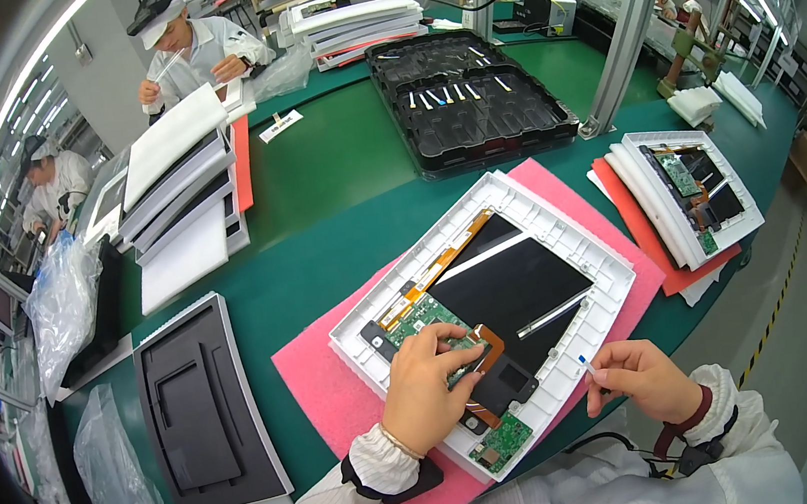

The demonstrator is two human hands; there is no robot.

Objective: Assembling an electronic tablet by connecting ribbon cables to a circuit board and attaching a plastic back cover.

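Observation:
A white plastic housing (616,274) lies face down on a pink foam sheet (302,367) before me. Inside are a black panel (528,277), a green circuit board (417,318), a brown ribbon cable (495,343) and a smaller green board (503,441) at the near corner. My left hand (428,387) rests over the near end of the larger board, thumb and forefinger bent together beside the ribbon cable; whatever is between them is hidden. Just off the housing's right edge, my right hand (646,378) pinches a short white flat cable with a blue end (587,363).
A black tray (481,147) with several small flat cables stands at the back. Another open housing (735,201) sits on foam sheets at right. A dark back cover (176,411) and stacked panels (183,178) lie left. A metal post (624,33) rises behind. Co-workers sit far left.

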